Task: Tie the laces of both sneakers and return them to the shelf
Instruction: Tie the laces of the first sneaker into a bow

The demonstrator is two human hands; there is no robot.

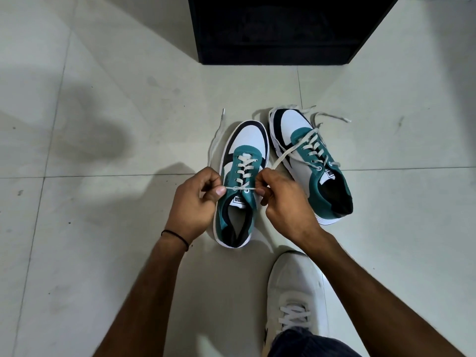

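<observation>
Two teal-and-white sneakers sit on the floor, toes pointing far. Over the left sneaker (240, 186), the left hand (197, 199) and right hand (282, 199) each pinch a lace end (238, 188), pulled taut sideways across the shoe's length. The right sneaker (311, 163) lies just beside, laces loose.

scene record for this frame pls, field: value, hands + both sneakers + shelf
left hand: pinching one lace end of the near sneaker, pulling left
right hand: pinching the other lace end, pulling right
near sneaker: on the floor, first crossing drawn tight at the top eyelets, no bow
far sneaker: on the floor to the right, laces loose and untied
shelf: dark unit beyond the sneakers, interior too dark to read
worn white shoe: on the person's foot, bottom of view
</observation>
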